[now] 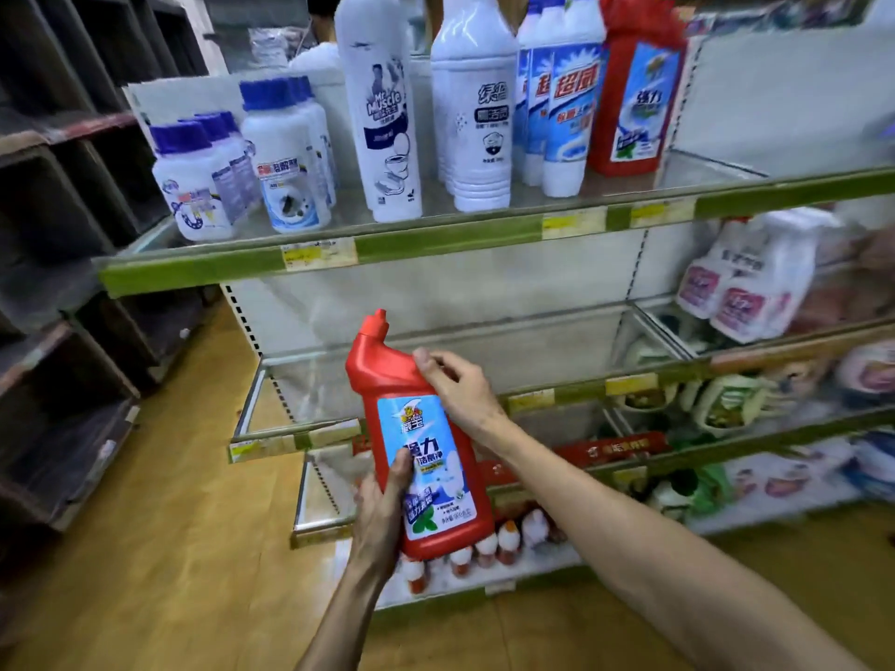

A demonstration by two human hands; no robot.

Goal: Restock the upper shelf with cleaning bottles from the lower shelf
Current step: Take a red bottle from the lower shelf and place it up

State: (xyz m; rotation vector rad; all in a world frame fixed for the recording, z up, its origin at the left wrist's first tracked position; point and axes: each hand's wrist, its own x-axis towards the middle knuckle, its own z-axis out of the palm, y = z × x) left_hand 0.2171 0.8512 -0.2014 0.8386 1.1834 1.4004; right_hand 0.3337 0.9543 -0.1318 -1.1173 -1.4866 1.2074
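You are holding a red plastic cleaning bottle with a blue label and angled red cap point(420, 452) in both hands, in front of the bare glass shelf point(484, 380) and below the green-edged upper shelf point(436, 239). Your left hand point(382, 515) is gripping its lower side, thumb lying across the label. Your right hand point(460, 389) is clasping its shoulder from the right. Another red bottle of the same kind point(634, 89) is standing on the upper shelf.

Glossy red plastic bottle point(421, 447) with smooth paper label; clear glass upper shelf point(702, 171).
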